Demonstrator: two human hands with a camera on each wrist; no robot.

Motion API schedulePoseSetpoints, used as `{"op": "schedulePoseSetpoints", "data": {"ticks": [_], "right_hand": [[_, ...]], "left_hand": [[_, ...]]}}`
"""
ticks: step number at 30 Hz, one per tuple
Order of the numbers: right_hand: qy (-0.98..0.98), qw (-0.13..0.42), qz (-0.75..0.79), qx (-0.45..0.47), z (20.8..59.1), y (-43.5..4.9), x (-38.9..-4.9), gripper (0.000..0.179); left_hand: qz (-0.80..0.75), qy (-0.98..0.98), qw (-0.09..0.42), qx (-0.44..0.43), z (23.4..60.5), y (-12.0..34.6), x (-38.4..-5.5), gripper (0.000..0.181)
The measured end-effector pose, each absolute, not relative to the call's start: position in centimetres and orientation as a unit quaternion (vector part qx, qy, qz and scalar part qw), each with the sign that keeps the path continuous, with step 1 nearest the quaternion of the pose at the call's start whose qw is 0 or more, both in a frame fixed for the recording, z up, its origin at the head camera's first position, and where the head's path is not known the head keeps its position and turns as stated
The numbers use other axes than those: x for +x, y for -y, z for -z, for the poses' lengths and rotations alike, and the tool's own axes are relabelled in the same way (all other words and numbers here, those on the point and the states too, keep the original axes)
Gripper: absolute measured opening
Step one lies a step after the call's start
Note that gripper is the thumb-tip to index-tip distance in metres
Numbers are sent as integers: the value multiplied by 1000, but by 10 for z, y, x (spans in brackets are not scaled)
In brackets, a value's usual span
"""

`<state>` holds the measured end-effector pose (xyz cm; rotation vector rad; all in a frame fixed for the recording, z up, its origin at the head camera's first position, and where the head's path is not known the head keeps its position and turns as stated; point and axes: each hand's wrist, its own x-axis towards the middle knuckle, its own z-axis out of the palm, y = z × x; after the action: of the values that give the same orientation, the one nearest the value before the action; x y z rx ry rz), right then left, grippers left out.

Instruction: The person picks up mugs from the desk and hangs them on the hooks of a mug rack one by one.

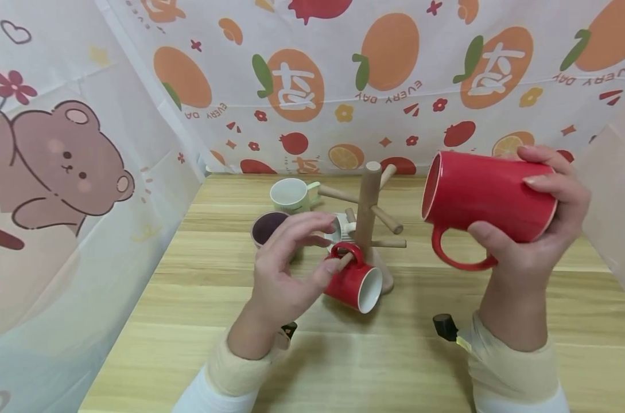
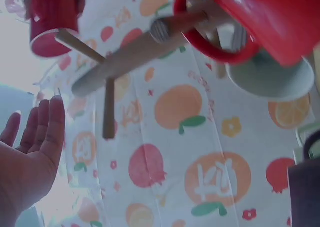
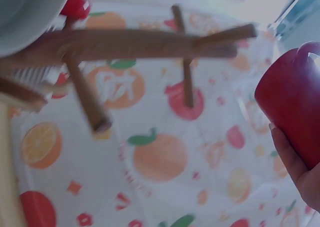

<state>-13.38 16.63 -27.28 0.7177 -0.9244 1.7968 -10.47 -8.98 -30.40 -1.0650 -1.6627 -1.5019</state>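
Note:
My right hand (image 1: 544, 223) grips a large red mug (image 1: 485, 195) around its base end, lifted to the right of a wooden mug tree (image 1: 368, 206). The mug lies on its side, mouth facing left and handle down. A smaller red mug (image 1: 349, 284) with a white inside hangs by its handle from a low front peg of the tree. My left hand (image 1: 286, 272) is beside that hanging mug, thumb and fingers spread apart with nothing between them. In the left wrist view, the left hand's fingers (image 2: 50, 129) are extended, apart from the tree.
A pale green mug (image 1: 290, 194) stands at the back left of the wooden table (image 1: 188, 298). In front of it is a mug with a dark purple inside (image 1: 267, 228). A white ribbed cup (image 1: 343, 225) shows behind the tree. Bare pegs (image 1: 387, 219) stick out from the post.

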Motion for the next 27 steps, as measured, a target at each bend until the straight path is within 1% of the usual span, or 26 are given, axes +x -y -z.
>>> {"op": "schedulePoseSetpoints", "data": {"ticks": [3,5,10,14,16,19,23,27], "right_hand": [[354,509,-703,349,274,-157,-128,64],[345,512,-683,390,283,-157,-129,65],[347,473,-651,480,307,-152,-127,65],[391,432,-620,525,310,-136,-114,58],[419,411,-603,539,308,-129,-109,55],[452,376,-594,549,302,-120,-102,53],[473,346,-592,554,298,-115,-98,56],[457,333,-605,561,303,-116,-100,64]], "left_hand": [[583,619,302,-431,303,85,-99,45],[587,612,286,-446,302,83,-95,50],[588,597,247,-487,300,76,-85,69],[586,597,204,-508,299,73,-80,84],[579,602,198,-513,299,73,-80,87],[571,609,202,-512,300,74,-81,86],[557,605,231,-520,301,76,-82,78],[505,606,286,-544,298,77,-83,76]]}}
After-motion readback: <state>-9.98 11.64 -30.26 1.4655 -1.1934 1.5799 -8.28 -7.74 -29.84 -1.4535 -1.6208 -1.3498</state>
